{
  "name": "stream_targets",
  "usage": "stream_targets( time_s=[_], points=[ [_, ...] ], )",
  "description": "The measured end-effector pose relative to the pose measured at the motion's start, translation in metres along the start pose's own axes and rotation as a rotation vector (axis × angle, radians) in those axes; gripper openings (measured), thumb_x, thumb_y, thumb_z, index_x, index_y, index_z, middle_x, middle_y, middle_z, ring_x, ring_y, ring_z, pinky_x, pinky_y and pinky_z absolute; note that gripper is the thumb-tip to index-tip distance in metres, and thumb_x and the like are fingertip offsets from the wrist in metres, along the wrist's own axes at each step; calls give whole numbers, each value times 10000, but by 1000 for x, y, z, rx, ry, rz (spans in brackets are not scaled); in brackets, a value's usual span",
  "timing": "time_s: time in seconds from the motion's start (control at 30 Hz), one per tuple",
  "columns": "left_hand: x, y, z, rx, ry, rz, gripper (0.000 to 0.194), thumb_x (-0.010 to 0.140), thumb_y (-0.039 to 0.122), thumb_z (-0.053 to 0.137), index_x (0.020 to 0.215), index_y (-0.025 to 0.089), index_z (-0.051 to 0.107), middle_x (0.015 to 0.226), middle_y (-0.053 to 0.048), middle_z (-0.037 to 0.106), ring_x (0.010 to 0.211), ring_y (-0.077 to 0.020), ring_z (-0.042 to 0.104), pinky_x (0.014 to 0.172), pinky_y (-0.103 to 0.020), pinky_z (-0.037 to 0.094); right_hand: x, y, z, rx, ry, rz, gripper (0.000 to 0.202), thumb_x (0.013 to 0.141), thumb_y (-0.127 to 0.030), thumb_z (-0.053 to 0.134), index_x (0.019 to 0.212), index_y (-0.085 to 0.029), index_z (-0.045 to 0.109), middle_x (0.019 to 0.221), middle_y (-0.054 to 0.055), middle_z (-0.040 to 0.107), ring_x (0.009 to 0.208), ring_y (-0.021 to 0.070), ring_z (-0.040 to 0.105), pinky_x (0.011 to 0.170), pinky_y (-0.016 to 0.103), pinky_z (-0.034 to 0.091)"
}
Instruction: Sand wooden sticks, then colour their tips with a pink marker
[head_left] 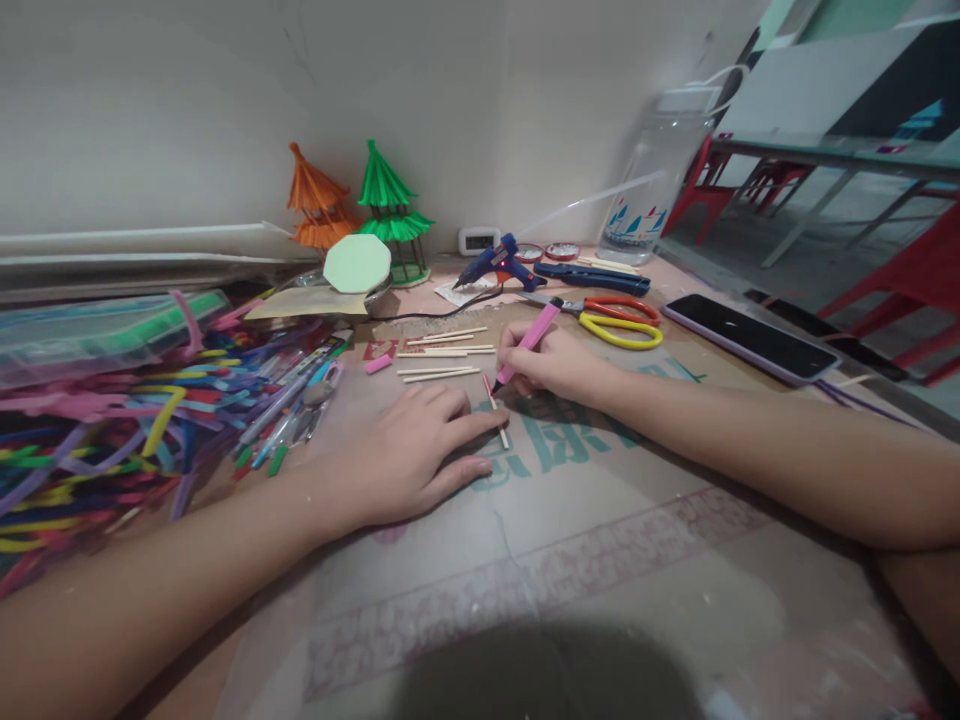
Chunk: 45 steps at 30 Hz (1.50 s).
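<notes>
Thin stick (pixel 496 411) under left fingers (pixel 480 428)

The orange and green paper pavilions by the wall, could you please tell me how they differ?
The orange pavilion stands farther left, while the green pavilion stands to its right. The green one's top reaches slightly higher in the picture than the orange one's. The orange one's base is hidden behind the pale green octagon; the green one's posts and round base show beside it. Both have two tiers of pleated paper roofs with pointed tops and stand upright.
</notes>
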<state>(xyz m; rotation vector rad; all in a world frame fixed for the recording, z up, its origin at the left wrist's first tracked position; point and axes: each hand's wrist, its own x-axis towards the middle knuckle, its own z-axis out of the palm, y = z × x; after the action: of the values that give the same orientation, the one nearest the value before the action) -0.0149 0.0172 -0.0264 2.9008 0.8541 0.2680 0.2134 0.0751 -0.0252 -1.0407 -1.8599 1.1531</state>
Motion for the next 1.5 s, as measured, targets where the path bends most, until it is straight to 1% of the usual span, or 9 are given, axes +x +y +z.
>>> stream_targets(
  time_s=[0.2,0.43,0.67,0.77,0.87,1.0,1.2,1.37,1.5],
  points=[
    [1,-1,1,1,-5,0,517,1066,532,345,1423,249,590,1063,-103,595,951,-266,555,866,-438,438,0,0,0,-2,-25,5,146,800,-118,551,676,-189,520,509,-26,582,411,87,488,398,185,330],
    [1,0,-1,21,-14,9,500,1068,520,354,1427,260,584,1029,-87,590,927,-252,555,852,-417,439,1,0,1,-78,118,-5,145,895,-176,558,756,-202,522,495,-58,555,407,85,458,411,199,345],
    [1,-1,-1,13,7,21,509,1068,527,345,1421,256,594,1029,-89,595,922,-250,555,848,-411,444,3,1,1,-134,130,-5,139,898,-182,561,767,-208,524,505,-54,561,416,94,466,434,215,358],
    [1,-1,-1,12,-2,16,511,1068,528,345,1421,256,594,1033,-91,591,925,-253,556,847,-415,439,2,0,1,-113,111,12,134,881,-171,561,757,-207,524,499,-54,561,414,92,465,426,210,350],
    [1,-1,-1,21,-18,9,510,1067,530,344,1429,263,587,1020,-88,586,920,-256,555,842,-417,433,1,0,1,-60,60,15,152,844,-131,542,712,-202,516,482,-50,547,411,91,470,421,202,348],
    [1,-1,0,17,-9,12,504,1069,519,352,1441,265,578,1022,-87,585,917,-249,551,844,-407,437,0,-1,1,-20,21,10,167,812,-106,535,674,-196,504,506,-33,562,423,91,486,423,198,351],
    [1,0,-1,22,1,18,505,1068,525,348,1422,266,599,1008,-82,587,902,-243,549,837,-400,436,1,-2,1,-105,119,13,150,888,-160,552,750,-205,511,488,-59,548,413,90,461,435,207,355],
    [1,0,-1,29,-6,20,502,1070,519,345,1425,261,589,1020,-83,585,906,-246,552,842,-404,425,1,-2,1,-171,138,-5,143,898,-167,556,765,-206,521,515,-54,562,429,96,475,444,220,359],
    [1,-1,0,24,-16,22,510,1070,522,339,1433,260,583,1020,-87,581,922,-257,551,842,-412,422,1,-3,2,-144,155,-14,150,899,-166,550,758,-207,521,503,-55,555,416,97,465,437,225,354]
  ],
)
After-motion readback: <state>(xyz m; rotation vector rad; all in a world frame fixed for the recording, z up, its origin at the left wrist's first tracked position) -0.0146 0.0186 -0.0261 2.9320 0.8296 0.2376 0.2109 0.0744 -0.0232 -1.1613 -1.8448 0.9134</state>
